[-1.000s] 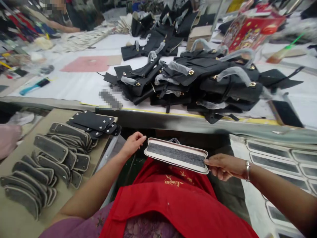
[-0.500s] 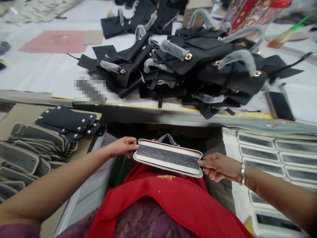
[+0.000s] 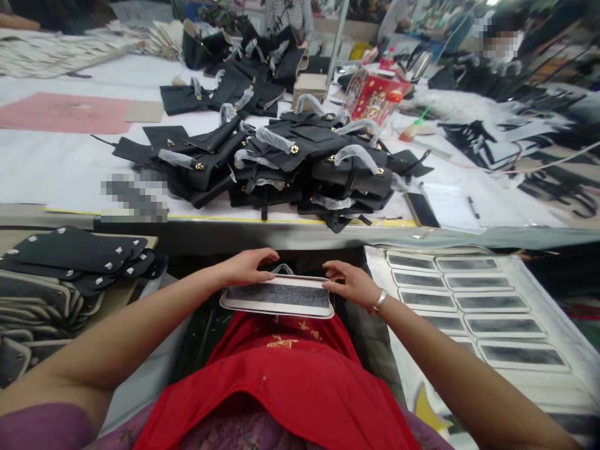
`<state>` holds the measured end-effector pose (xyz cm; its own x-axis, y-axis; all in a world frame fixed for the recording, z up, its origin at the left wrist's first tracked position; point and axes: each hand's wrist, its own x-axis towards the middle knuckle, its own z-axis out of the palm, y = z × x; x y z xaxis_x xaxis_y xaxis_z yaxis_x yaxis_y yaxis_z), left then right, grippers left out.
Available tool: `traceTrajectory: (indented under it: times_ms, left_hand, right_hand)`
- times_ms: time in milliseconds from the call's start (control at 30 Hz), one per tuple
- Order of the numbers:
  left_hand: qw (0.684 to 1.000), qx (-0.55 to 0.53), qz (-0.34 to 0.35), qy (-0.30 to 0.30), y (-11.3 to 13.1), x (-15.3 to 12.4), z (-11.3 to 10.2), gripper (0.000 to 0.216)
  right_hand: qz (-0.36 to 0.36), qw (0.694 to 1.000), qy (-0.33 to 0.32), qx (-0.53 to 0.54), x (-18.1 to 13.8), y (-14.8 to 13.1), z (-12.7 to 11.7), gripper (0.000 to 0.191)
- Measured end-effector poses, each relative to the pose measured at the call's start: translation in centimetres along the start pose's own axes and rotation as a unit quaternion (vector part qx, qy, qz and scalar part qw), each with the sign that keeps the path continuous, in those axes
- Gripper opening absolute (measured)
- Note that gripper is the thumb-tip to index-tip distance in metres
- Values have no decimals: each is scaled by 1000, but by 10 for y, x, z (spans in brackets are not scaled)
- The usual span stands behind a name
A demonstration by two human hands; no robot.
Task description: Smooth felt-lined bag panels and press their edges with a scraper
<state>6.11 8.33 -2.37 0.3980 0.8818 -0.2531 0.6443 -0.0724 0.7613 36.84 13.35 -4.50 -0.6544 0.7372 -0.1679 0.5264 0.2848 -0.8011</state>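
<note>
Both hands have come in onto the panel (image 3: pixel 277 295): a second ago the right hand (image 3: pixel 349 282) pinched its right end with the left hand (image 3: pixel 247 265) clear of it; half a second ago each hand held one end. Now the left hand lies over the panel's far left corner, fingers spread and flat, thumb near the top edge. The right hand sits at the far right corner, fingers loosely curled on the rim. Neither hand is a closed fist. Whether the fingertips wrap under the edge, cannot tell. The panel has dropped lower and closer to the body. It lies nearly level over the lap, just above the red cloth (image 3: pixel 281 375), grey felt side up with a pale border. A small grey loop (image 3: pixel 283 269) pokes out behind its far edge. My read: the hold has gone from carrying to steadying or pressing, so the panel looks settled in working position rather than in transit. To the left, stacked dark panels (image 3: pixel 70 250) with metal studs. To the right, rows of similar grey pieces (image 3: pixel 469 303) laid on a white sheet. On the worktop (image 3: pixel 60 165) beyond, a heap of black bags (image 3: pixel 290 159) with wrapped handles and a phone (image 3: pixel 420 209) near the edge.
</note>
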Motion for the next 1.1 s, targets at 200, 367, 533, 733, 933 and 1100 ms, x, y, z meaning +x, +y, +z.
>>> traceTrajectory:
  times_ms: [200, 367, 533, 733, 933, 1100]
  left_hand:
    - [994, 22, 101, -23, 24, 28, 34, 26]
    - [975, 134, 177, -14, 21, 15, 39, 25]
    - [945, 227, 234, -29, 19, 15, 42, 29]
    - [931, 264, 248, -44, 17, 17, 41, 30]
    - [930, 275, 240, -42, 13, 16, 42, 28]
    - [926, 295, 232, -43, 15, 13, 43, 28]
  right_hand:
    - [-209, 958, 52, -187, -4, -5, 15, 22]
    - [-249, 928, 40, -275, -8, -7, 15, 22]
    - [-240, 918, -41, -314, -6, -20, 5, 26]
    - [-69, 987, -93, -112, 18, -18, -1, 36]
    - [112, 953, -238, 149, 49, -11, 2, 32]
    - [143, 937, -275, 164, 58, -14, 7, 37]
